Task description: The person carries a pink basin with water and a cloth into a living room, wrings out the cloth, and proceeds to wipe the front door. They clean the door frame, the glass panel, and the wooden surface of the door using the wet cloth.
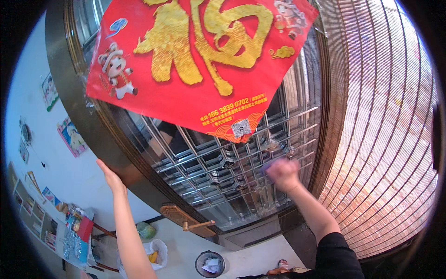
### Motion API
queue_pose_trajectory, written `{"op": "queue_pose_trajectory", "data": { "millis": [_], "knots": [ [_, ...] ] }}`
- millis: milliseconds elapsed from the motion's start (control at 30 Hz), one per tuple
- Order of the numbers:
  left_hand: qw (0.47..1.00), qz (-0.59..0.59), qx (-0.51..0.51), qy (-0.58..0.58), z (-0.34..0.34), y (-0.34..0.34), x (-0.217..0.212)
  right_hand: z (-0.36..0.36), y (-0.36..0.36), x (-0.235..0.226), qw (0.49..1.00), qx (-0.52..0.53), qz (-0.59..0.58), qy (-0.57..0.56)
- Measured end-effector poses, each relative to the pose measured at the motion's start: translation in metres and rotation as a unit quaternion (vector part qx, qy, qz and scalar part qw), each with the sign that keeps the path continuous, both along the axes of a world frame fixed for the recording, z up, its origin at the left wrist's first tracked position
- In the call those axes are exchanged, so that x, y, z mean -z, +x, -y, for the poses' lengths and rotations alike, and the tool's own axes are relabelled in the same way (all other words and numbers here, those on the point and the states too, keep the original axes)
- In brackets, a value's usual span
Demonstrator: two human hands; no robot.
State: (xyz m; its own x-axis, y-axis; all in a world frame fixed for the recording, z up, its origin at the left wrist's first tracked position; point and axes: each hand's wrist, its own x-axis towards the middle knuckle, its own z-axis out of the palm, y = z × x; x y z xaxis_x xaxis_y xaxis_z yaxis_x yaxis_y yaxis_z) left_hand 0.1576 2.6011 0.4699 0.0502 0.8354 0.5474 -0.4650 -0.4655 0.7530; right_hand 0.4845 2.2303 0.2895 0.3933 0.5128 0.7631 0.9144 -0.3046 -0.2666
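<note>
A dark brown door (134, 174) stands in front of me, with a glass panel behind a silver metal grille (241, 158). My left hand (112, 176) lies with its fingers stretched out along the door's left edge. Near the grille's right side, my right hand (285, 172) is closed on a small purple cloth (268, 167), mostly covered by the fingers and smeared by motion. A red diamond-shaped paper decoration (153, 100) with a large gold character covers the panel's upper part. The bronze-coloured door handle (197, 225) is below, between my two arms.
A ribbed translucent curtain (385, 139) hangs at the right. On the floor stand a dark waste bin (210, 274) with paper in it and a white bag (160, 265); a green round melon (146, 230) lies nearby. Shelves (35, 211) and a cluttered table are at the left.
</note>
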Motion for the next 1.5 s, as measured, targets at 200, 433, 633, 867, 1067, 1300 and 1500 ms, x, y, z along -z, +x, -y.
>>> {"op": "queue_pose_trajectory", "data": {
  "millis": [200,433,633,867,1067,1300,1500],
  "knots": [
    [1.0,-0.01,-0.015,-0.025,0.014,0.009,-0.005,0.015,0.047,-0.015,0.846,0.311,0.05,0.43],
    [1.0,-0.03,0.008,-0.002,0.004,0.016,0.0,-0.114,-0.114,-0.026,0.958,-0.204,0.19,-0.064],
    [0.992,-0.079,-0.066,0.069,-0.018,-0.003,0.006,-0.087,-0.102,-0.046,0.991,-0.119,-0.067,-0.002],
    [0.99,-0.103,-0.085,0.044,0.019,0.011,-0.008,-0.123,-0.106,-0.028,0.937,0.091,0.025,0.338],
    [0.991,-0.103,0.018,0.08,0.004,0.012,-0.002,-0.172,-0.196,-0.041,0.948,-0.239,0.211,-0.007],
    [0.989,-0.119,-0.041,0.073,0.003,0.009,-0.002,-0.142,-0.141,0.016,0.833,-0.379,0.337,-0.219],
    [0.989,-0.126,-0.006,0.081,0.009,0.007,-0.005,-0.137,-0.129,-0.021,0.875,-0.363,0.305,-0.095]
  ]
}}
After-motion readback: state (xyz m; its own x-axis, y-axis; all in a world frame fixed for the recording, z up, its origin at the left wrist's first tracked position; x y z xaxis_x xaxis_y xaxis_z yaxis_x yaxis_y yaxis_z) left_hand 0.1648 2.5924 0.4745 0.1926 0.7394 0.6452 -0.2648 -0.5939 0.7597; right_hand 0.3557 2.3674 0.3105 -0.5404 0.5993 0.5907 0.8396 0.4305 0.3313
